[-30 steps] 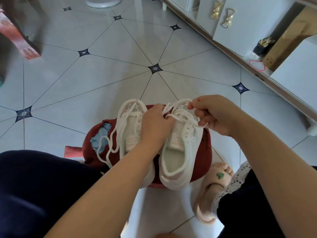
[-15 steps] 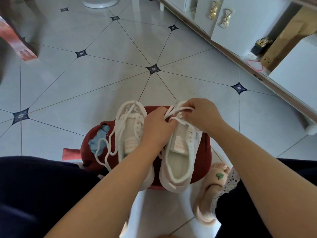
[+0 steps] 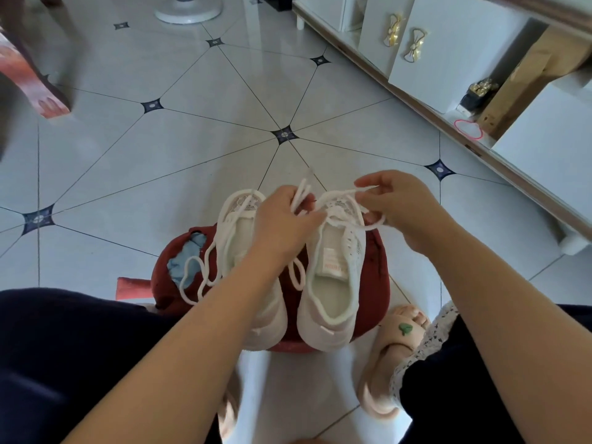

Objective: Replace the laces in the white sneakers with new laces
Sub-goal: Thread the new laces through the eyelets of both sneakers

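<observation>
left hand point(image 3: 282, 219) and right hand point(image 3: 397, 206) each pinch white lace point(image 3: 302, 195) over right sneaker point(image 3: 333, 302); pink tongue label point(image 3: 334, 263) unreadable. left forearm point(image 3: 192, 331) partly covers left sneaker point(image 3: 238, 216); red stool point(image 3: 376, 277) beneath.

Bare forearms — dark navy trousers point(image 3: 64, 363), beige slide sandal point(image 3: 389, 357), green leaf motif.

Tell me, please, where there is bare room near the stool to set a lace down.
Bare grey tiled floor lies ahead of the round red stool, toward the white fan base, and to its left. The stool is crowded: two white sneakers, white laces, left hand, right hand. The pink slipper crowds its right.
</observation>
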`<control>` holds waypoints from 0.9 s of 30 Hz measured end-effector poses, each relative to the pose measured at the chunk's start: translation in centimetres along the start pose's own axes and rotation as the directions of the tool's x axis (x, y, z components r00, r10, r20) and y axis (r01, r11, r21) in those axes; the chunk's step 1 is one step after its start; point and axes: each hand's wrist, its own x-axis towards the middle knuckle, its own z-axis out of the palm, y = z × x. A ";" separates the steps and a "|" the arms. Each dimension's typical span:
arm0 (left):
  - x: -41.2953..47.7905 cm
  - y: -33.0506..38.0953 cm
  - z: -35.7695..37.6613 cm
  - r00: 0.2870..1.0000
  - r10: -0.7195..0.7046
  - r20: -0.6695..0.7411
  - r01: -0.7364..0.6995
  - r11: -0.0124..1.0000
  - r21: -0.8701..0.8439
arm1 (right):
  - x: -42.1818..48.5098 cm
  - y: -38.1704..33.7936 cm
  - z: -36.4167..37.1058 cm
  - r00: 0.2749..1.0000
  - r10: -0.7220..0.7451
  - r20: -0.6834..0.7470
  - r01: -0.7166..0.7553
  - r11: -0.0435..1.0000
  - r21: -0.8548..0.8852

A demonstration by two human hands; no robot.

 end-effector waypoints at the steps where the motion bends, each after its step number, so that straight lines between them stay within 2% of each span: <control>1: -0.2 1.1 -0.6 1.000 -0.006 0.020 0.008 0.994 -0.107 | -0.1 -0.3 -0.4 1.000 -0.021 -0.010 0.021 1.000 0.014; 5: -2.1 5.8 -3.2 0.993 0.024 0.118 0.037 0.872 -0.489 | -0.5 -0.8 -0.9 0.995 -0.094 -0.041 0.093 0.995 -0.036; 10: -4.8 10.5 -5.8 0.972 0.139 0.189 0.036 0.709 -0.705 | -1.9 -0.6 -0.7 0.991 -0.127 0.040 0.132 0.980 -0.149; 12: -5.7 11.7 -6.5 0.956 0.173 0.236 0.066 0.658 -0.750 | -2.9 -1.2 -1.2 0.976 -0.187 0.112 0.211 0.942 -0.262; 16: -7.2 13.5 -7.6 0.902 0.215 0.375 0.227 0.504 -0.834 | -5.7 -2.6 -1.4 0.891 -0.215 0.401 0.371 0.852 -0.368; 18: -7.8 14.1 -8.1 0.883 0.235 0.406 0.281 0.428 -0.859 | -7.3 -2.7 -0.7 0.866 -0.219 0.450 0.419 0.809 -0.413; 23: -8.7 14.1 -9.2 0.917 0.212 0.338 0.261 0.321 -0.910 | -11.1 -2.4 0.4 0.875 -0.310 0.373 0.460 0.773 -0.437; 25: -8.6 13.3 -9.2 0.949 0.162 0.272 0.206 0.336 -0.919 | -12.1 -2.1 0.5 0.875 -0.344 0.340 0.471 0.769 -0.433; 27: -8.0 11.9 -8.9 0.975 0.083 0.204 0.157 0.382 -0.910 | -12.8 -2.2 0.3 0.887 -0.356 0.295 0.449 0.815 -0.366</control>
